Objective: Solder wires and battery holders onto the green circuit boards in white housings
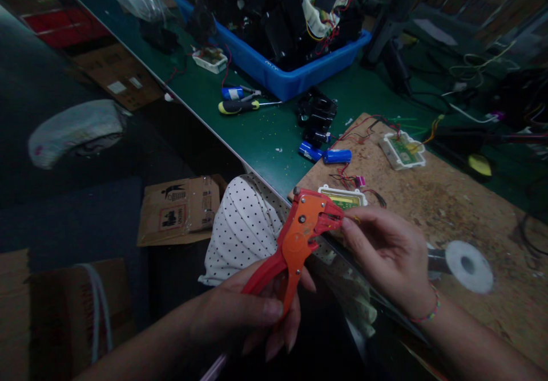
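My left hand (pixel 257 307) is wrapped round the handles of a red and orange wire stripper (pixel 296 238), its jaws pointing right. At those jaws, the thumb and forefinger of my right hand (pixel 385 250) are pinched together on a thin yellow wire (pixel 353 218), whose end is too small to make out. Just behind the tool's head lies a white-cased circuit board (pixel 342 198), partly hidden by the tool and my fingers. A small pink connector (pixel 360 181) with wires rests behind that board.
A brown work board (pixel 479 215) holds another cased circuit (pixel 403 150) and a white spool (pixel 469 267). Blue cylinders (pixel 337 156), a yellow-black screwdriver (pixel 240 106) and black parts (pixel 317 109) lie near a full blue tray (pixel 295 81). Cardboard boxes (pixel 184 210) stand at the left.
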A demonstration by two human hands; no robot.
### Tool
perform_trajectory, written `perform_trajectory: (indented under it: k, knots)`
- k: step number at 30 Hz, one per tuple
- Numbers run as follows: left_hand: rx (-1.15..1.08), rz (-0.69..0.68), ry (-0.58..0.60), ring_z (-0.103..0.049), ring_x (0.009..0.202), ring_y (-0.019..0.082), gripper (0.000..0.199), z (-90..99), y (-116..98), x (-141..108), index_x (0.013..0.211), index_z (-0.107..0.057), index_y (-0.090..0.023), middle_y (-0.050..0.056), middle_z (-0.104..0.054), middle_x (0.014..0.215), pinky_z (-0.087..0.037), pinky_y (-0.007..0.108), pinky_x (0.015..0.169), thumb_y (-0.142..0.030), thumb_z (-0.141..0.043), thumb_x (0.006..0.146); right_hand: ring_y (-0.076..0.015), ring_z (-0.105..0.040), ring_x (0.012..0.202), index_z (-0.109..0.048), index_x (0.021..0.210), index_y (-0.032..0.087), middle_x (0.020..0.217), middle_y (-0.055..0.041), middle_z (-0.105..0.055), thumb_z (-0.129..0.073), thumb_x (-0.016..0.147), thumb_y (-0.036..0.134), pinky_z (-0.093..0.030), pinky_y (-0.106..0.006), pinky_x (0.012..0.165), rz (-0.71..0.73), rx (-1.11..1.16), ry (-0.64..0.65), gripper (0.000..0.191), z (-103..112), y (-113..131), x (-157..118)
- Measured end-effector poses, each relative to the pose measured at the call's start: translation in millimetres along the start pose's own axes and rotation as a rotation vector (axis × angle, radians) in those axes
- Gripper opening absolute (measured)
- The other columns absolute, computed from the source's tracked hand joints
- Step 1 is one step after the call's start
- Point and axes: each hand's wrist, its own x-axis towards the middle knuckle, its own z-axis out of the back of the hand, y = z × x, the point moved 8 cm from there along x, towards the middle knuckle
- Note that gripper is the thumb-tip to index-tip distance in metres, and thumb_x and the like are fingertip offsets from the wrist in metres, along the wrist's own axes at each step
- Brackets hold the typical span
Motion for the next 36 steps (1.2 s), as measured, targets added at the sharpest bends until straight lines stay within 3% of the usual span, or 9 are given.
perform_trajectory:
  k: [10,16,19,23,26,28,30,33,36]
  knots:
    - [-0.063,-0.032,0.011,-0.045,0.039,0.005,0.039,0.1,2.7,-0.4,0.114,-0.061,-0.015,-0.001,-0.063,0.063,-0.029,0.011,0.035,-0.041,-0.071,0.087,-0.0093,-0.067,0.069,-0.072,0.092,0.020,0.081,0.0001,-0.074,-0.067,0.090,0.018,-0.050,-0.021,0.063,0.067,-0.025,-0.019,0.005,0.8,7.9,-0.4]
    - [-0.169,-0.103,-0.103,-0.027,0.035,0.001,0.031,8.3,10.5,4.2,0.102,-0.060,-0.014,-0.007,-0.048,0.056,-0.028,0.011,0.033,-0.034,-0.074,0.083,-0.0088,-0.061,0.060,-0.071,0.089,0.020,0.074,0.0014,-0.069,-0.067,0.091,0.022,-0.046,-0.021,0.056,-0.066,0.052,-0.003,0.005,-4.2,-0.9,-1.3]
    - [-0.149,-0.152,-0.040,-0.039,0.040,0.002,0.040,0.6,7.1,8.3,0.112,-0.059,-0.015,-0.004,-0.054,0.065,-0.031,0.010,0.036,-0.035,-0.074,0.082,-0.0090,-0.058,0.058,-0.071,0.089,0.019,0.071,0.0012,-0.066,-0.067,0.092,0.027,-0.045,-0.021,0.052,-0.177,0.147,0.010,0.009,-6.8,-9.3,-2.7]
    - [-0.073,-0.201,-0.004,-0.064,0.070,0.013,0.062,2.5,-1.0,9.7,0.133,-0.051,-0.022,0.004,-0.061,0.094,-0.047,0.013,0.044,-0.036,-0.076,0.079,-0.0087,-0.056,0.056,-0.071,0.088,0.018,0.068,0.0011,-0.064,-0.067,0.093,0.030,-0.043,-0.020,0.049,-0.226,0.230,-0.007,0.014,-7.7,-14.3,-2.5]
    - [0.090,-0.234,-0.104,-0.067,0.087,0.020,0.070,20.9,-13.1,5.1,0.141,-0.046,-0.026,0.006,-0.059,0.104,-0.055,0.021,0.056,-0.035,-0.077,0.079,-0.0094,-0.057,0.057,-0.070,0.091,0.019,0.069,0.0009,-0.064,-0.066,0.094,0.031,-0.045,-0.021,0.050,-0.226,0.267,-0.012,0.014,-8.9,-16.7,-2.4]
    - [0.231,-0.277,-0.206,-0.067,0.090,0.021,0.069,36.5,-26.2,-1.2,0.143,-0.044,-0.027,0.007,-0.059,0.107,-0.055,0.024,0.062,-0.035,-0.076,0.082,-0.0126,-0.064,0.069,-0.068,0.109,0.021,0.088,-0.0031,-0.070,-0.068,0.093,0.033,-0.053,-0.024,0.059,-0.187,0.226,-0.058,0.019,-5.2,-16.8,-2.8]
    - [0.377,-0.312,-0.344,-0.067,0.094,0.022,0.066,53.2,-40.9,-9.6,0.143,-0.043,-0.028,0.008,-0.060,0.111,-0.054,0.027,0.069,-0.035,-0.074,0.086,-0.0214,-0.068,0.099,-0.054,0.136,0.022,0.123,-0.0119,-0.067,-0.077,0.086,0.041,-0.060,-0.035,0.078,-0.111,0.072,-0.116,0.058,0.4,-13.9,-3.8]
    - [0.598,-0.295,-0.610,-0.065,0.102,0.024,0.061,78.2,-62.2,-26.0,0.144,-0.042,-0.027,0.008,-0.061,0.119,-0.052,0.033,0.082,-0.037,-0.071,0.091,-0.0377,-0.050,0.138,-0.022,0.159,0.014,0.154,-0.0247,-0.043,-0.084,0.071,0.060,-0.051,-0.056,0.109,-0.029,-0.240,-0.066,0.117,-2.7,-10.8,-5.3]
    - [0.851,-0.223,-0.824,-0.063,0.109,0.028,0.055,92.8,-83.7,-41.4,0.136,-0.049,-0.024,0.009,-0.064,0.121,-0.050,0.040,0.093,-0.046,-0.071,0.091,-0.0403,-0.050,0.140,-0.012,0.161,0.009,0.154,-0.0267,-0.046,-0.074,0.082,0.060,-0.047,-0.060,0.112,-0.018,-0.424,0.078,0.113,-10.5,-12.0,-4.4]
